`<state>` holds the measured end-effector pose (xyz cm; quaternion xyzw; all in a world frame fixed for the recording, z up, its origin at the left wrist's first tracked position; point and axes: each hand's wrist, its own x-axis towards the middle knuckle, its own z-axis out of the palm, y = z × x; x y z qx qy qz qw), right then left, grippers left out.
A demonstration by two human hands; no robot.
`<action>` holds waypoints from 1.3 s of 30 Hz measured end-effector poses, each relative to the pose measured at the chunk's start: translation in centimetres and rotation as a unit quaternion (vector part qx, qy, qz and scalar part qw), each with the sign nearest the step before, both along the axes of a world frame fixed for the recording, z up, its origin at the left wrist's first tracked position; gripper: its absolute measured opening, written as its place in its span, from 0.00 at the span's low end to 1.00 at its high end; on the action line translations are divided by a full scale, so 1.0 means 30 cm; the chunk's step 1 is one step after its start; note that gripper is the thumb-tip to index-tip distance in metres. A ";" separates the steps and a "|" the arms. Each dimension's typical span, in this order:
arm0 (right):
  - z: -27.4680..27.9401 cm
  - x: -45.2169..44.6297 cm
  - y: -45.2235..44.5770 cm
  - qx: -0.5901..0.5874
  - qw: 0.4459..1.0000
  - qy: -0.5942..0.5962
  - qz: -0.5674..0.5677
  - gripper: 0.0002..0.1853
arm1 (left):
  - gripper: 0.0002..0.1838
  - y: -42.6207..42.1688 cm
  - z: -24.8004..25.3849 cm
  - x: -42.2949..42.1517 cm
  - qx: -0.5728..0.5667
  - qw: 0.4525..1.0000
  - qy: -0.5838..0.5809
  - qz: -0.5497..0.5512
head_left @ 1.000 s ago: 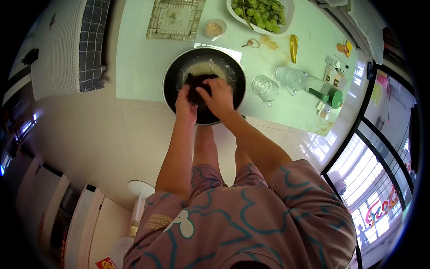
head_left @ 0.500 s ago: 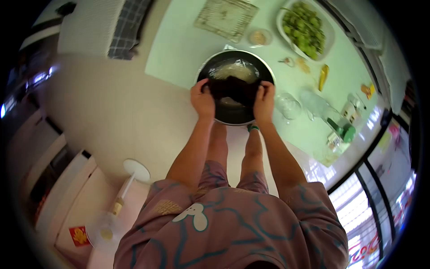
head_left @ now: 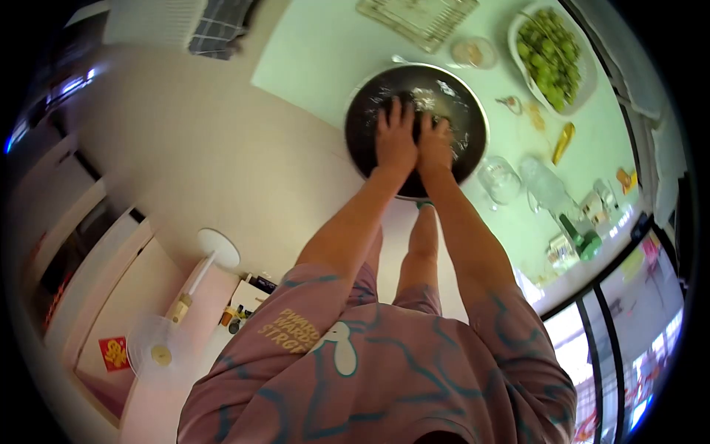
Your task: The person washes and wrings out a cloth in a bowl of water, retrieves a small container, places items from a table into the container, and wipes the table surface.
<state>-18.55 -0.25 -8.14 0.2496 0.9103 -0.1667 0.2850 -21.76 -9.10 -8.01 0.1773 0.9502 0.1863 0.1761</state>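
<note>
One dark pan [head_left: 362, 122], round w/ a thin silvery rim, sits at the near edge of the pale green surface [head_left: 310, 74], hiding part of that edge. In it, under & btwn my hands, is a dark soft-looking lump [head_left: 417, 115], mostly covered, plus clear liquid w/ bright glints. My L hand [head_left: 397, 144] is palm down, fingers long & a bit spread; my R hand [head_left: 435, 148] sits right beside it, fingers apart too. Both press on the lump, neither closed round it AFAICT; fingertips are hard to make out against the dark.

Just R of the pan: clear glass mug [head_left: 501, 181], then a clear jug [head_left: 546, 183] w/ green top; can't tell if it's upright or lying. Past the pan's far side, a small cup [head_left: 475, 53] w/ pale contents, too blurred to ID. Far R, white bowl [head_left: 588, 74], smooth, deep, full of round green grapes [head_left: 547, 55] on stems. Btwn bowl & mug: yellow item [head_left: 563, 143], long & slim, plus a tiny trinket [head_left: 509, 103] by a brownish smear. Ribbed glass tray [head_left: 421, 18], squarish, is cut off at the top of view. Nothing stands btwn me & the pan except my forearms, which block its near rim in part.
</note>
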 end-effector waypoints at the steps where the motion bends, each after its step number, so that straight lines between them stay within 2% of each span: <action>1: 0.024 -0.008 0.005 -0.033 0.999 0.005 -0.043 0.34 | 0.33 -0.004 0.010 0.007 0.028 0.999 -0.018 0.020; 2: 0.056 -0.029 0.012 -0.066 0.994 0.014 -0.084 0.33 | 0.32 -0.001 0.030 0.000 0.055 0.997 -0.034 0.041; 3: 0.063 -0.040 0.018 -0.113 0.977 0.024 -0.178 0.34 | 0.32 0.000 0.060 -0.010 0.114 0.985 -0.051 0.117; 4: 0.018 -0.031 0.014 -0.098 0.962 0.082 -0.240 0.31 | 0.31 -0.001 0.080 -0.012 0.170 0.964 -0.066 0.193; 5: -0.020 -0.011 0.015 -0.130 0.942 0.138 -0.278 0.27 | 0.28 0.005 0.105 -0.007 0.111 0.963 -0.068 0.238; 6: -0.014 -0.012 0.019 -0.163 0.916 0.195 -0.312 0.24 | 0.28 0.020 0.117 -0.008 0.115 0.962 -0.070 0.235; 7: -0.009 -0.020 0.009 -0.255 0.834 0.166 -0.460 0.23 | 0.27 0.032 0.133 -0.008 0.189 0.890 -0.186 0.371; 8: 0.008 -0.008 0.005 -0.253 0.834 0.167 -0.462 0.23 | 0.26 0.037 0.150 -0.013 0.252 0.781 -0.293 0.491; 9: 0.100 -0.016 0.009 -0.346 0.783 0.126 -0.501 0.24 | 0.29 0.033 0.157 -0.026 0.249 0.750 -0.336 0.512; 10: 0.185 -0.017 0.005 -0.434 0.721 0.084 -0.533 0.25 | 0.29 0.019 0.150 -0.034 0.250 0.751 -0.338 0.509; 11: 0.238 -0.008 -0.015 -0.422 0.757 0.114 -0.485 0.22 | 0.28 -0.007 0.128 -0.032 0.386 0.638 -0.419 0.519; 12: 0.291 0.001 -0.036 -0.407 0.790 0.144 -0.435 0.18 | 0.28 -0.040 0.089 -0.023 0.505 0.500 -0.485 0.510; 13: 0.364 -0.001 -0.052 -0.415 0.801 0.159 -0.401 0.20 | 0.26 -0.087 -0.063 -0.004 0.529 0.445 -0.520 0.502; 14: 0.395 0.000 -0.064 -0.413 0.801 0.160 -0.403 0.20 | 0.23 -0.113 -0.096 -0.012 0.546 0.449 -0.525 0.475; 16: 0.426 -0.001 -0.080 -0.318 0.890 0.249 -0.211 0.22 | 0.22 -0.113 -0.035 -0.014 0.603 0.409 -0.540 0.421; 17: 0.419 -0.006 -0.079 -0.313 0.892 0.266 -0.188 0.21 | 0.22 -0.111 -0.017 -0.022 0.603 0.409 -0.541 0.421; 19: 0.344 -0.013 -0.070 -0.272 0.906 0.280 -0.165 0.19 | 0.16 -0.116 -0.003 -0.022 0.522 0.507 -0.478 0.492; 20: 0.295 -0.019 -0.065 -0.231 0.917 0.293 -0.140 0.18 | 0.16 -0.103 0.012 -0.022 0.522 0.507 -0.478 0.491; 22: 0.210 -0.021 -0.031 -0.194 0.921 0.312 -0.127 0.16 | 0.11 -0.048 0.110 -0.045 0.389 0.695 -0.334 0.504; 24: 0.180 -0.022 0.013 -0.078 0.968 0.187 -0.150 0.17 | 0.08 -0.049 0.152 -0.059 0.411 0.706 -0.309 0.486; 26: 0.184 0.005 0.042 -0.045 0.970 0.171 -0.169 0.16 | 0.09 -0.050 0.187 -0.068 0.462 0.706 -0.243 0.479; 28: 0.206 0.017 0.051 -0.012 0.970 0.155 -0.186 0.16 | 0.12 -0.068 0.188 -0.074 0.465 0.686 -0.264 0.493; 30: 0.227 0.027 0.053 0.096 0.955 0.279 -0.033 0.15 | 0.19 -0.081 0.203 -0.068 0.465 0.661 -0.298 0.508; 31: 0.228 0.022 0.042 0.032 0.956 0.289 -0.037 0.15 | 0.19 -0.083 0.214 -0.062 0.465 0.660 -0.299 0.508; 32: 0.221 0.011 0.027 0.033 0.956 0.288 -0.036 0.15 | 0.22 -0.087 0.226 -0.055 0.465 0.676 -0.319 0.475; 33: 0.207 0.006 0.011 -0.218 0.935 0.214 -0.181 0.17 | 0.26 -0.090 0.233 -0.043 0.463 0.690 -0.338 0.442; 34: 0.190 0.002 -0.002 -0.449 0.829 0.124 -0.311 0.19 | 0.26 -0.094 0.230 -0.040 0.463 0.690 -0.338 0.442; 35: 0.168 0.008 -0.014 -0.489 0.787 0.150 -0.346 0.22 | 0.26 -0.099 0.227 -0.041 0.502 0.671 -0.336 0.431; 37: 0.186 0.010 -0.026 -0.497 0.778 0.157 -0.351 0.23 | 0.27 -0.113 0.239 -0.056 0.541 0.650 -0.333 0.416; 38: 0.201 0.023 -0.024 -0.500 0.771 0.163 -0.359 0.23 | 0.28 -0.123 0.254 -0.053 0.497 0.719 -0.315 0.370; 39: 0.213 0.031 -0.020 -0.464 0.811 0.144 -0.326 0.23 | 0.29 -0.116 0.267 -0.055 0.455 0.778 -0.297 0.314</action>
